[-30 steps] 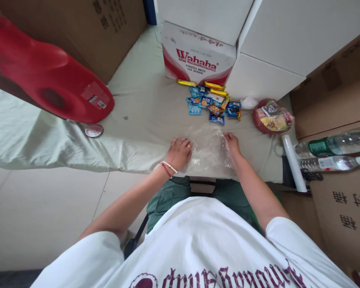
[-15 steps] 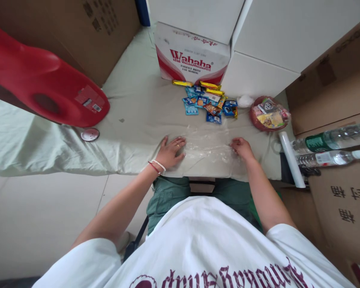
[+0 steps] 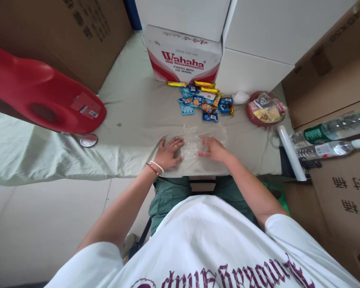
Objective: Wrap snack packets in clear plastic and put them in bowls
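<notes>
A thin clear plastic bag or sheet (image 3: 189, 146) lies wrinkled on the pale green cloth in front of me. My left hand (image 3: 169, 153) rests flat at its left edge, fingers spread. Over the right part of the plastic is my right hand (image 3: 212, 149), with thumb and fingers apart, touching the film. Beyond the plastic, several small wrapped snacks (image 3: 197, 101) in blue, yellow and brown packets lie in a loose pile. A round reddish basket (image 3: 251, 116) holding more packets stands right of the pile, with a crumpled white plastic bundle (image 3: 240, 97) between them.
A white Wahaha carton (image 3: 183, 56) stands behind the snacks. On the left are a large red jug (image 3: 48, 92) and a round lid (image 3: 89, 140). To the right lie a white roll (image 3: 291, 154) and two plastic bottles (image 3: 333, 149). Cardboard boxes (image 3: 321, 72) flank the table.
My right hand has moved left from the plastic's right edge onto its middle, its fingers now spread. The left hand stays in place. The view has shifted slightly.
</notes>
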A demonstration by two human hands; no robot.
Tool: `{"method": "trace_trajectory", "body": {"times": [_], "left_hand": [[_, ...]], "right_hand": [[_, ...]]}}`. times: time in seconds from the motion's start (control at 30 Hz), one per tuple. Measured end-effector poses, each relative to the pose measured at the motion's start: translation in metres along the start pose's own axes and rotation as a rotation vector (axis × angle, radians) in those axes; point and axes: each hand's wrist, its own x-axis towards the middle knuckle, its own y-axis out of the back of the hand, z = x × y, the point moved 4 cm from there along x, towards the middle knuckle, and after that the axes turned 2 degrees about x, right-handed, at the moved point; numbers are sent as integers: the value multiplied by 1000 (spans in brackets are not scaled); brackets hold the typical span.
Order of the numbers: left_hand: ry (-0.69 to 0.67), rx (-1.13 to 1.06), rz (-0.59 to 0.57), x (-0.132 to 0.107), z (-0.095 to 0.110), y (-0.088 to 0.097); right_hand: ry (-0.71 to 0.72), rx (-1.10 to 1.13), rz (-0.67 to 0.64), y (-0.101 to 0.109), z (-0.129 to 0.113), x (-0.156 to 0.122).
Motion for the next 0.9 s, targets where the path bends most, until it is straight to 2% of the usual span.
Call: {"method": "trace_trajectory", "body": {"times": [0.07,0.13,0.3,0.4,0.5,0.6,0.67,0.77,0.83,0.9], "left_hand": [[0,7,-22,1,-1,0],[1,5,-44,1,-2,1],[-14,-61,-53,1,-6,3],[5,-164,13,2,-5,3],[70,-201,99,4,1,-1],[86,-111,98,4,10,-6],[84,-60,63,4,13,-8],[77,-25,2,3,14,-8],[71,-11,-27,2,12,-7],[73,-8,-46,1,10,-7]], "right_hand": [[-24,-25,-131,-9,-2,-1],[10,-57,-244,-15,-7,-12],[189,-97,-475,-15,-18,-64],[197,-130,-522,-2,-10,-87],[138,-46,-529,14,1,-93],[30,36,-447,25,9,-80],[-44,12,-268,31,12,-62],[-125,-163,36,36,10,-32],[-127,-311,77,27,2,-17],[-40,-413,-1,7,-11,-7]]}}
